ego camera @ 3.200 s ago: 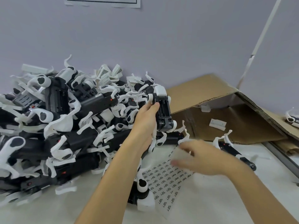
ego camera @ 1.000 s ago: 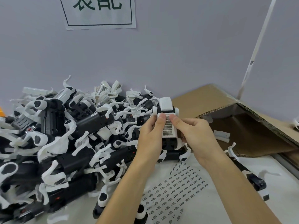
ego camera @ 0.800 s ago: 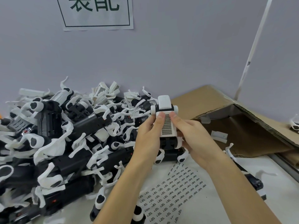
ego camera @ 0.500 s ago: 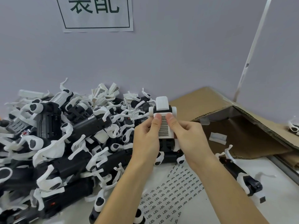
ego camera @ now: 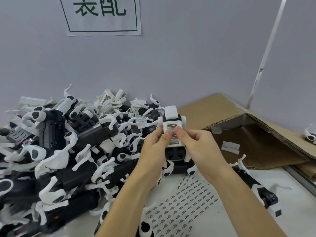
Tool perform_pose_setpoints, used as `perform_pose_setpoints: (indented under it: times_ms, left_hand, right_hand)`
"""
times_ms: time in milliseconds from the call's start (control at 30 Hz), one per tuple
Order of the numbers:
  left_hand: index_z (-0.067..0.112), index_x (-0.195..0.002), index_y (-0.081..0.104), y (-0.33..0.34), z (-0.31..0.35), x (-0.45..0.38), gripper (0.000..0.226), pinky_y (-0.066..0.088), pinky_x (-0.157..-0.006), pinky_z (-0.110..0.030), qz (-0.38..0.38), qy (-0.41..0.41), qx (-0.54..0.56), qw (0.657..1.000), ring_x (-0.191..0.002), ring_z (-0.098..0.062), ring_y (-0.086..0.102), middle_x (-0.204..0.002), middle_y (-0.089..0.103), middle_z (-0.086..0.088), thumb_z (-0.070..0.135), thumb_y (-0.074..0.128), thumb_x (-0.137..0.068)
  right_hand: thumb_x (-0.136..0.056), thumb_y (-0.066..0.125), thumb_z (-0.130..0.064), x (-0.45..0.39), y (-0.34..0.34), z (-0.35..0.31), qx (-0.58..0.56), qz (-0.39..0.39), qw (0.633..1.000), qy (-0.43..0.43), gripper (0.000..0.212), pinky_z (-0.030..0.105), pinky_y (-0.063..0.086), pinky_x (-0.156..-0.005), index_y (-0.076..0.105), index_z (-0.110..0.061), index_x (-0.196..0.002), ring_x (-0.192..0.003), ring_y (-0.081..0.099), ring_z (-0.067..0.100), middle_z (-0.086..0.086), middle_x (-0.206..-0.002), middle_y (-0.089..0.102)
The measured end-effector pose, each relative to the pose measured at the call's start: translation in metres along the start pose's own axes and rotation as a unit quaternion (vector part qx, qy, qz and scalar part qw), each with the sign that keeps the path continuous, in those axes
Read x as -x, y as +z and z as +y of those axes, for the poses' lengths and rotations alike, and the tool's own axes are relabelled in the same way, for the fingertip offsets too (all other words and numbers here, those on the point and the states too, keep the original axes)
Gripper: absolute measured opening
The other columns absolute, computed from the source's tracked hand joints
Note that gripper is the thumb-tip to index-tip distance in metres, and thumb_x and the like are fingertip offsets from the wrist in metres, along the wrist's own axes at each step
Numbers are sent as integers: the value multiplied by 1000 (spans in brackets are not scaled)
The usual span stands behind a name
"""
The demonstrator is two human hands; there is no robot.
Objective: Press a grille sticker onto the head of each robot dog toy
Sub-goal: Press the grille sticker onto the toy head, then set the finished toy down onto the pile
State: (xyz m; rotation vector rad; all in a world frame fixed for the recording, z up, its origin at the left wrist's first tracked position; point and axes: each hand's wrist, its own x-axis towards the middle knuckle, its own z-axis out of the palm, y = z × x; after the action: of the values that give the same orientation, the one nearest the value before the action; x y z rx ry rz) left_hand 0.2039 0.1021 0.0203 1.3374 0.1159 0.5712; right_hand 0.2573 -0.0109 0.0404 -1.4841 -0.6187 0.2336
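Closest to me a sticker sheet [ego camera: 184,209] lies flat on the white table [ego camera: 290,211]. Above it, the left hand [ego camera: 154,151] and right hand [ego camera: 199,147] both grip one robot dog toy [ego camera: 173,134], thumbs side by side pressing on the grille sticker [ego camera: 173,135] on its white head. To the left sprawls a pile of toys [ego camera: 59,151]; right, a flattened cardboard box [ego camera: 256,134]; behind, a wall sign [ego camera: 102,16].
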Motion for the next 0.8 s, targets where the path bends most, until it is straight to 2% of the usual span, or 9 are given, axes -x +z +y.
perform_pose_setpoints:
  times_ms: [100,167,300,467,533,600,700,733,800]
  left_hand:
    - [4,-121,67,-5,7,1,31,59,-89,-43,-57,-16,46,997,-104,-34,71,-108,74,-18,17,60,-94]
    - [2,-127,63,-6,8,2,38,55,-97,-47,-88,-13,30,996,-110,-35,69,-114,73,-20,13,62,-90]
    - [2,-133,58,-7,6,3,35,44,-110,-54,-72,4,-13,997,-119,-33,65,-122,70,-20,-5,50,-99]
    - [3,-128,62,-7,12,3,37,55,-97,-51,-53,-22,16,998,-108,-35,71,-112,73,-21,-6,54,-93]
    - [3,-126,64,-6,15,3,42,58,-91,-48,-43,-46,48,997,-104,-37,71,-112,73,-23,5,61,-84]
    - [6,-125,66,-3,16,2,34,56,-92,-48,-33,-60,40,997,-110,-37,69,-117,71,-23,12,57,-92]
    - [15,-118,71,4,15,3,31,53,-97,-43,-5,-65,-10,998,-111,-25,70,-111,76,-8,32,56,-97]
    - [18,-115,70,7,15,3,35,53,-95,-39,12,-63,-34,997,-107,-18,71,-106,78,-1,43,62,-92]
    - [21,-117,62,10,12,4,62,53,-81,-27,45,-64,-68,995,-95,-3,72,-100,77,7,62,73,-72]
  right_hand:
    - [-102,56,-33,-1,-8,-3,-22,-56,998,21,29,48,55,-100,77,-16,-112,-103,74,20,4,-103,79]
    - [-101,56,-32,-1,-14,-3,-19,-91,995,18,31,43,53,-103,73,-16,-120,-110,72,18,2,-110,77]
    - [-101,57,-24,0,-13,-2,3,-67,998,-13,27,28,58,-95,73,-16,-121,-104,73,10,-4,-106,78]
    - [-100,60,-25,-1,-9,1,-6,-68,997,-22,23,25,58,-91,75,-18,-116,-101,74,10,-5,-103,79]
    - [-100,60,-28,-1,-7,2,1,-75,997,-35,21,20,57,-88,75,-24,-114,-102,73,7,-8,-104,79]
    - [-101,59,-31,1,-5,2,28,-62,996,-59,19,17,56,-84,75,-31,-111,-100,72,3,-12,-103,78]
    - [-99,62,-39,0,-2,4,142,-22,984,-103,18,21,57,-81,77,-33,-107,-93,72,6,-11,-97,77]
    - [-97,63,-40,1,1,5,186,-1,975,-119,18,21,56,-79,77,-31,-104,-90,70,7,-10,-96,75]
    - [-94,65,-35,4,9,4,249,38,956,-148,11,13,49,-73,75,-30,-94,-87,64,3,-14,-93,66]
